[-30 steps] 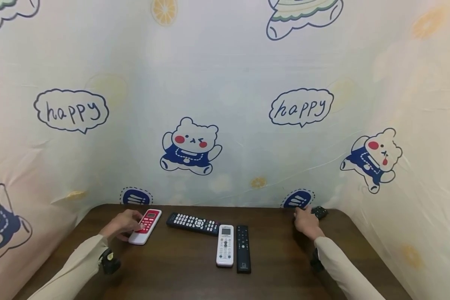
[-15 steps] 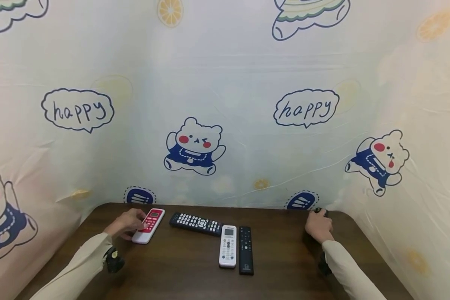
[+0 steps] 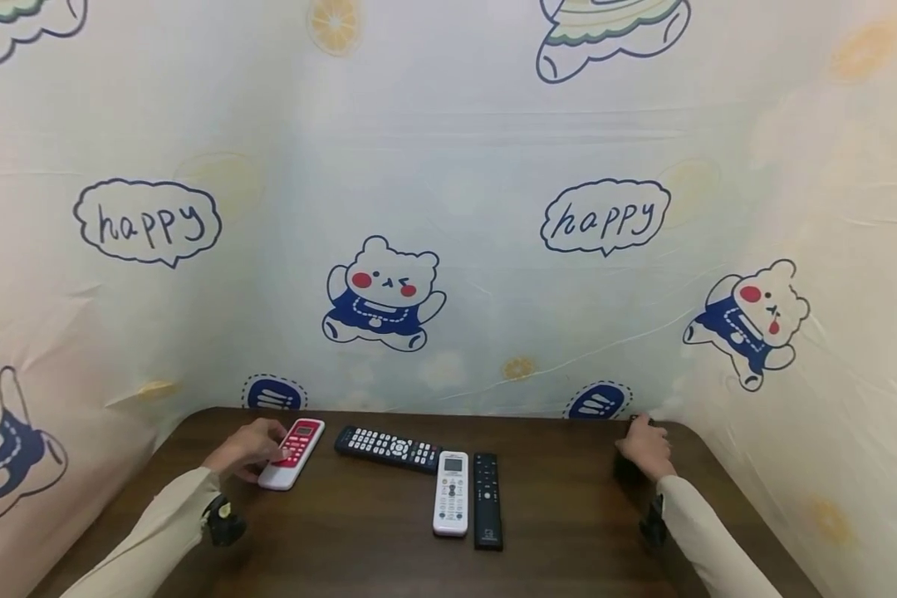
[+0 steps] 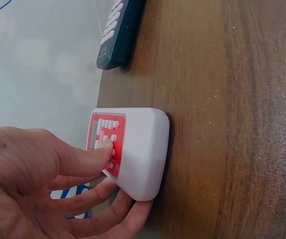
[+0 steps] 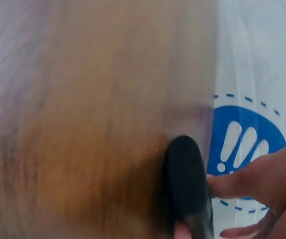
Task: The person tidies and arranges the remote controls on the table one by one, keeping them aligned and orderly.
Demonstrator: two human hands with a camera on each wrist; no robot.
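Observation:
In the head view my left hand (image 3: 248, 448) is at the table's far left, on a white remote control with a red keypad (image 3: 299, 448). The left wrist view has its thumb on the keys and other fingers curled under the near side of this remote (image 4: 145, 149). At the far right corner my right hand (image 3: 646, 448) covers most of a black remote control. In the right wrist view that blurred black remote (image 5: 185, 179) shows its rounded end, with the thumb on one side and a fingertip at the other. Its keys are hidden.
A black remote with white keys (image 3: 386, 448) lies slanted near the wall side. Its corner meets a white remote (image 3: 451, 494), and a slim black remote (image 3: 487, 502) lies alongside. A printed cloth (image 3: 486, 208) hangs behind the brown table (image 3: 351, 548).
My right hand has moved right, and the black remote there has turned and is now mostly hidden under it. My left hand stays on the red and white remote.

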